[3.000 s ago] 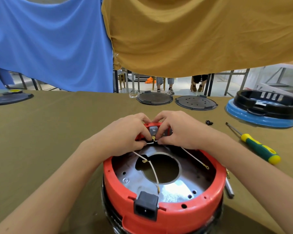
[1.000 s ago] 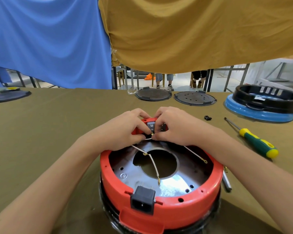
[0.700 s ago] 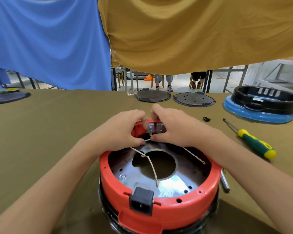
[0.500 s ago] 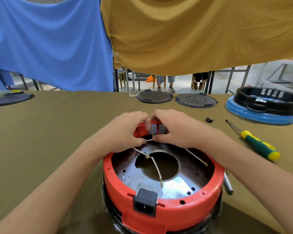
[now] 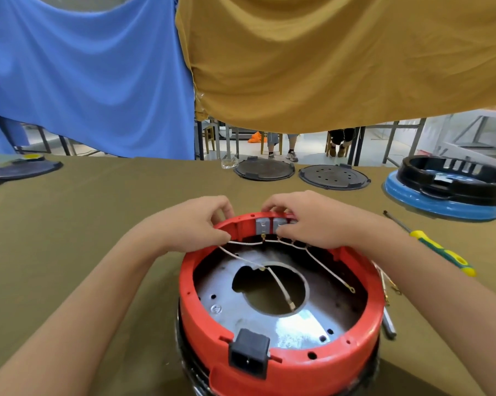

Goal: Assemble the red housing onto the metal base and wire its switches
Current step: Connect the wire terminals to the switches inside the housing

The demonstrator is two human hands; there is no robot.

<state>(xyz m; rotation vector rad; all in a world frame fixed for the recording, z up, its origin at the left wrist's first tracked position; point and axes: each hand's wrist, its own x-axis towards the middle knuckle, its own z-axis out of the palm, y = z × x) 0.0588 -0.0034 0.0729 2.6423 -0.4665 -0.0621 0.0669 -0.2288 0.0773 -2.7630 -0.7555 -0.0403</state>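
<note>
**Housing seated; switch wiring under way**

The left hand [image 5: 197, 224] pinches a white wire [image 5: 242, 243] at the far-left rim of the red housing [image 5: 281, 364], thumb and fingers curled on it. The right hand [image 5: 306, 221] is curled over the far rim, with fingertips pressed at the two grey switches [image 5: 270, 225] set in the housing wall; what it holds there cannot be told.

The housing sits over the metal base [image 5: 241, 305] near the front of the counter [image 5: 98, 212], so seating appears done. One lead runs to a terminal below the switches. Two other leads end loose: one over the base's central hole, one toward the right wall. Judged outstanding: those connections. A black power socket [image 5: 249, 356] is fitted at the near rim.

A green-and-yellow screwdriver [image 5: 438, 248] lies to the right, untouched.
</note>
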